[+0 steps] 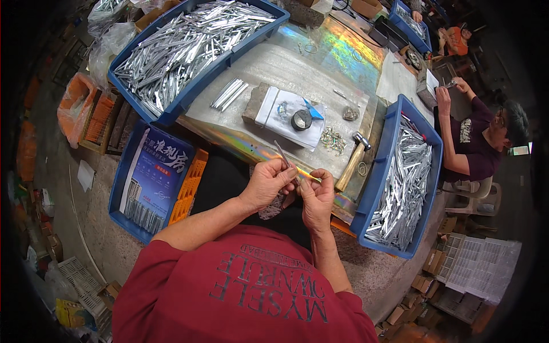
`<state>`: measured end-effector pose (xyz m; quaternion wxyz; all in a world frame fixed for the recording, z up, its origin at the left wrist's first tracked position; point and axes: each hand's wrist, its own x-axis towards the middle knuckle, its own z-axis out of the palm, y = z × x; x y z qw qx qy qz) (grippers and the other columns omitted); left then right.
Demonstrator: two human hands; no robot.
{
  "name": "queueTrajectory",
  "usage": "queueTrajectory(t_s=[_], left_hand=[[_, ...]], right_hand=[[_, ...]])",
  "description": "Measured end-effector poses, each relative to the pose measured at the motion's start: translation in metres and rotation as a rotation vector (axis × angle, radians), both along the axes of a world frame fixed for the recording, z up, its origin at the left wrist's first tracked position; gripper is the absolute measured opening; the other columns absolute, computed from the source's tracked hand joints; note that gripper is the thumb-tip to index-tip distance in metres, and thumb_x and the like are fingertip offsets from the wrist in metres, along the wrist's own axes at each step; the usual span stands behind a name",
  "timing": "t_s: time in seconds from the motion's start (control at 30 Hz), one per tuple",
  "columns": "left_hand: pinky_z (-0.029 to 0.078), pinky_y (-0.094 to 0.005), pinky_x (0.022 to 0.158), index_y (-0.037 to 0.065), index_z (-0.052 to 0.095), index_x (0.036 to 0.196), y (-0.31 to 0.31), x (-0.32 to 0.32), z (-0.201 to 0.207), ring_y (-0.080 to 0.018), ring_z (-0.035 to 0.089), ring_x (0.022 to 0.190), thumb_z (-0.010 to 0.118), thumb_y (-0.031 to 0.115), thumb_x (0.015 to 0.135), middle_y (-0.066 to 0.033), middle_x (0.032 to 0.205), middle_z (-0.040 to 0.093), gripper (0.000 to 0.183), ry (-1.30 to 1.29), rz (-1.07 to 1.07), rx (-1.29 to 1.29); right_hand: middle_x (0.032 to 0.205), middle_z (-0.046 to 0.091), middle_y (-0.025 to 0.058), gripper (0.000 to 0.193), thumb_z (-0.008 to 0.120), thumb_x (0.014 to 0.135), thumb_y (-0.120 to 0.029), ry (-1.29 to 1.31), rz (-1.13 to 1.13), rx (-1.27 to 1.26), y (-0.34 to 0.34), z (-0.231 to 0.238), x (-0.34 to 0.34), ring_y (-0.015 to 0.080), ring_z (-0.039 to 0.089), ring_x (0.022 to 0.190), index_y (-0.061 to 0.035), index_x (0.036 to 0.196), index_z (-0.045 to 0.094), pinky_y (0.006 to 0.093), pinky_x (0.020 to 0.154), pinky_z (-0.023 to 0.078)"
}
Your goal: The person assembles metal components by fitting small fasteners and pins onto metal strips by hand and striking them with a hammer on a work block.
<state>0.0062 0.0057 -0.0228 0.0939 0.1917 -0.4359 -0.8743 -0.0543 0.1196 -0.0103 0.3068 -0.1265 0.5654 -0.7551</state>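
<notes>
Just beyond my lap, my left hand (267,186) pinches a slim metal strip (281,152), whose free end points up toward the table's edge. Close beside it, my right hand (317,200) has its thumb and fingertips pressed together near the strip's lower end. Anything small in that pinch is hidden. On the table ahead lie a pile of small metal pins (333,140) and a hammer (351,163) with a wooden handle. A black round tin (301,120) sits on papers (274,114) over a block. Several similar strips (230,94) lie side by side to the left.
A blue bin (231,58) heaped with metal strips stands at the far left, another (374,168) at the right. A lower blue tray (116,200) holds a printed sheet beside an orange crate (189,188). A co-worker (477,131) sits at the right, more people farther back.
</notes>
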Motion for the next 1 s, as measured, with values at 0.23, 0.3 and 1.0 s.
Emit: queueTrajectory(t_s=[0.23, 0.3, 1.0], left_hand=[[0.042, -0.0164, 0.047, 0.004, 0.053, 0.084, -0.006, -0.004, -0.002, -0.0054, 0.051, 0.055, 0.052, 0.016, 0.082, -0.0014, 0.068, 0.055, 0.012, 0.014, 0.056, 0.14], [0.041, -0.0165, 0.047, 0.004, 0.052, 0.085, -0.011, -0.005, -0.002, -0.0057, 0.051, 0.056, 0.051, 0.015, 0.082, -0.0016, 0.068, 0.055, 0.012, 0.021, 0.085, 0.147], [0.037, -0.0148, 0.048, 0.002, 0.055, 0.082, -0.068, -0.074, 0.008, -0.0014, 0.046, 0.055, 0.053, 0.014, 0.081, 0.0028, 0.064, 0.052, 0.012, 0.047, 0.326, -0.71]], right_hand=[[0.075, 0.052, 0.0044, 0.027, 0.046, 0.083, -0.007, -0.023, 0.001, -0.027, -0.006, 0.005, -0.001, 0.006, 0.045, 0.063, -0.0022, 0.106, 0.034, 0.0179, 0.058, 0.037], [0.075, 0.053, 0.0052, 0.028, 0.045, 0.084, -0.008, -0.001, 0.023, -0.054, -0.006, 0.005, -0.001, 0.0065, 0.046, 0.063, -0.0015, 0.108, 0.033, 0.0183, 0.058, 0.036], [0.07, 0.053, 0.0046, 0.02, 0.042, 0.085, -0.009, 0.074, 0.038, 0.08, 0.017, -0.008, -0.001, 0.0076, 0.046, 0.064, -0.0017, 0.104, 0.041, 0.0185, 0.06, 0.035]])
